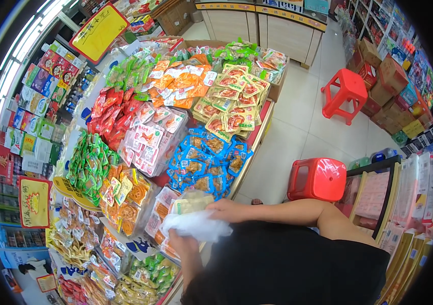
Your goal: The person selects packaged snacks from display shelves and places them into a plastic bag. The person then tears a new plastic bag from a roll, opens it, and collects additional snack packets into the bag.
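Note:
A crumpled white cloth or thin plastic bag (pixel 197 227), blurred, is bunched between my two hands. My right hand (pixel 222 210), reaching in from the right, is closed on its upper edge. Below it, my left hand (pixel 181 241) grips the lower left side of the same white thing. Just above it sits a pale yellowish packet (pixel 193 203) with a greenish label, close to my right fingertips; whether I hold that packet cannot be told. Under and beside my hands lie clear-topped packs of orange snacks (pixel 162 209). Blue-edged snack packets (pixel 205 160) are piled farther up.
The sloping display holds more packets: red (pixel 109 110), green (pixel 90 164), orange (pixel 180 82) and yellow (pixel 235 99). Red plastic stools (pixel 344 95) stand on the tiled floor (pixel 281 133), one (pixel 327 179) beside my right arm. Cardboard boxes (pixel 386 80) are stacked right, with counters (pixel 262 30) beyond.

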`<state>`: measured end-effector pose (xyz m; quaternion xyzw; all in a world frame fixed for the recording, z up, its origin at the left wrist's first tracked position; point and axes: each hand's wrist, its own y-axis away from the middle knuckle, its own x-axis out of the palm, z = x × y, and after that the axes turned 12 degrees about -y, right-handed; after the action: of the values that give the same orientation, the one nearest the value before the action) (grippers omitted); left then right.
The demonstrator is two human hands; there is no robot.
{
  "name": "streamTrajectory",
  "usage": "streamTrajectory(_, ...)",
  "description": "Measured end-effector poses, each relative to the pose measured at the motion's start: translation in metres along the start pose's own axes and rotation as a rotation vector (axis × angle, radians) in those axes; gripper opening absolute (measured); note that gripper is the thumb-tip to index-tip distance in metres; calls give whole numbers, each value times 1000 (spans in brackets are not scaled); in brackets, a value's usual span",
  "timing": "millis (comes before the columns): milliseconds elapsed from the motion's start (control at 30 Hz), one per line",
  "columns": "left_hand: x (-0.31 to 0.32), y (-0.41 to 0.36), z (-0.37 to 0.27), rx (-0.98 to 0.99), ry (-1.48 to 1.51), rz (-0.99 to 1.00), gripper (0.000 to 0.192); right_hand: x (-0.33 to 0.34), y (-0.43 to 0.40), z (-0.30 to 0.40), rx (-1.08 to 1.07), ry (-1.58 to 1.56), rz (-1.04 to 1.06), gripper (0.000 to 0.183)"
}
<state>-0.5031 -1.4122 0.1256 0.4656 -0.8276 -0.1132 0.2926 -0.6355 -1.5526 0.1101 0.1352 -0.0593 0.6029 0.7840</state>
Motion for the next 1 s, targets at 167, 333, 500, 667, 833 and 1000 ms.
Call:
streamTrajectory(167, 27, -11, -3, 63, -60, -47, 43, 2, 10, -1, 356, -485, -12, 27)
streamTrajectory(333, 25, -37, -7, 139, -475, -267, 42, 16, 13, 40, 191, -337, 252, 34)
streamTrajectory(500, 6, -56, -26, 317, -582, -85, 33, 26, -6, 97, 77, -77, 253, 34)
streamTrajectory(667, 15, -48, -32, 259, -438, -23, 28, 11, -38, 132, -393, 429, 57, 26)
streamTrajectory(833, 64, -35, -76, -103, 109, -134, 36, -5, -77, 86, -479, 768, -256, 27)
streamTrajectory(1000, 49, -58, -45, -68, -3, -131, 45, 6, -87, 65, -514, 837, 97, 47)
